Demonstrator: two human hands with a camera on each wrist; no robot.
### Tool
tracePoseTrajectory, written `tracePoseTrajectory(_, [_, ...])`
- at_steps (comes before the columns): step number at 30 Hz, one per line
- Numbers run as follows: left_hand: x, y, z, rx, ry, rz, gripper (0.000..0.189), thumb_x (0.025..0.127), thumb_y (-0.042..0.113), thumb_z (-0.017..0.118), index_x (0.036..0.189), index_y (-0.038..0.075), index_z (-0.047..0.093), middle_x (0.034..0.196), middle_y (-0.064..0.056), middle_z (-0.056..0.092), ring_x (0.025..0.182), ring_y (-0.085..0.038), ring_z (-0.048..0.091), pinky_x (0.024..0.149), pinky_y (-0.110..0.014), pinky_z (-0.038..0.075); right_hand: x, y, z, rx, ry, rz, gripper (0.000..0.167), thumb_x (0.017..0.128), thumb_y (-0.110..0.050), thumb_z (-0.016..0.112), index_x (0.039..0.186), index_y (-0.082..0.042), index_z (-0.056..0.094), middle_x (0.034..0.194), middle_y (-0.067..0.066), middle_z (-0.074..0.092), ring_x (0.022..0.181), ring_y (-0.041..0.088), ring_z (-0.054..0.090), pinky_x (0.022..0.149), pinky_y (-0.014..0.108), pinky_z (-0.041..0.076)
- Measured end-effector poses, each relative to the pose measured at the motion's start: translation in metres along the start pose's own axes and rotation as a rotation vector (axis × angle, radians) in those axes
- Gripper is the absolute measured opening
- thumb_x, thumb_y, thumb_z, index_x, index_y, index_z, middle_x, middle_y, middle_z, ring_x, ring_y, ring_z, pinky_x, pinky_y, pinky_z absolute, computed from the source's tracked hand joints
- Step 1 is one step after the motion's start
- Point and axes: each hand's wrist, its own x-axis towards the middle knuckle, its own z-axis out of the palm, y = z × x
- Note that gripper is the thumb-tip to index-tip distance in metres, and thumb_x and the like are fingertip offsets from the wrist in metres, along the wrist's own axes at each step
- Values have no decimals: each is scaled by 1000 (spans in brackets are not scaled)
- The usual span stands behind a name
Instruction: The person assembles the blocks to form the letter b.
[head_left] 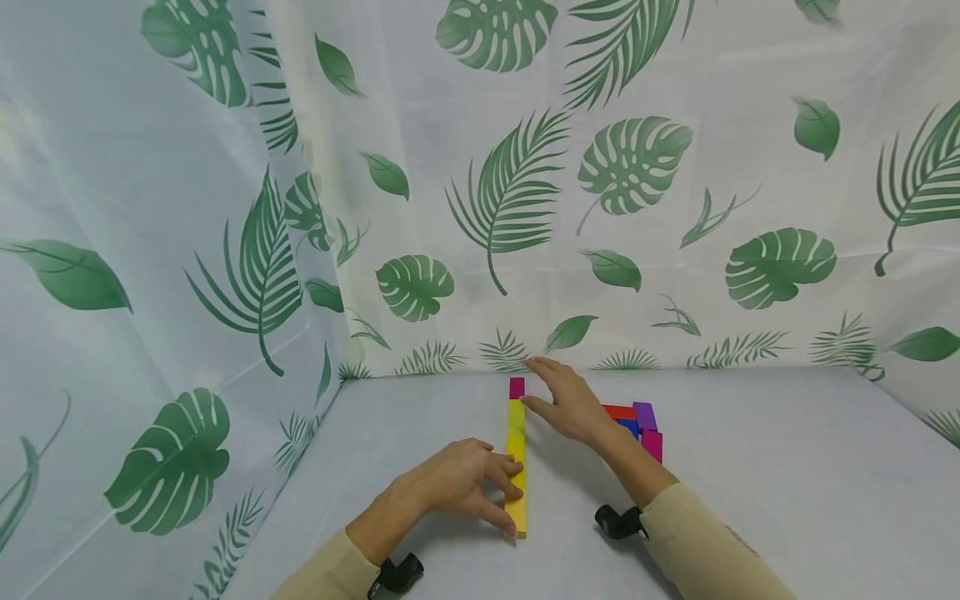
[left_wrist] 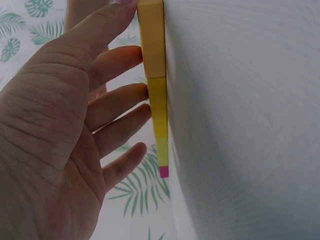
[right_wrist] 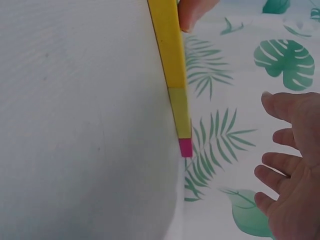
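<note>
A straight row of yellow blocks [head_left: 516,427], in shades from orange-yellow to pale yellow, runs away from me on the table. At its far end lies a magenta block [head_left: 517,388]. The left wrist view shows the seams between an orange-yellow block [left_wrist: 152,42], a yellow block [left_wrist: 158,107] and a pale yellow block [left_wrist: 162,151]. My left hand [head_left: 467,479] rests its loosely bent fingers along the near half of the row, thumb by the near end. Over the right side of the far end, my right hand [head_left: 572,408] hovers with fingers spread, holding nothing.
Behind my right hand sits a cluster of blocks, with a red block [head_left: 619,412], a purple block [head_left: 643,415], a blue block [head_left: 628,427] and a magenta block [head_left: 652,445]. A leaf-patterned curtain [head_left: 525,317] bounds the white table [head_left: 787,492] at the back and left.
</note>
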Motion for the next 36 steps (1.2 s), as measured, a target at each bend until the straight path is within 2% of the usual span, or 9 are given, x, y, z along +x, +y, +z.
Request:
tracePoseTrajectory(11, [0,1,-1,43,36,49,50,81,66,79,115,30,82,136,4,70,131,-3,62,114,-36,49,-10,1,-16,-36,-3,-46,68,97,-34,73,158,-17,46,162,15,45,148,41,43,115,68,39])
tracePoseTrajectory(17, [0,1,-1,43,33,37,51,80,69,78,116,32,81,136,5,70,131,-2,61,115,-34,48,-15,4,-25,-51,4,-57,68,97,-33,75,156,-13,47,162,17,45,148,42,43,117,68,37])
tracePoseTrajectory(28, [0,1,-1,48,38,44,50,79,67,79,114,31,82,136,3,70,131,-4,62,114,-37,49,-23,17,-38,-69,15,-74,70,97,-32,74,157,-10,45,160,19,46,146,43,46,115,66,40])
tracePoseTrajectory(36, [0,0,1,55,39,43,49,79,68,80,113,33,82,136,4,70,130,-2,62,114,-36,49,-27,27,-52,-54,0,-30,71,98,-34,73,158,-9,43,160,18,46,146,41,45,114,63,44])
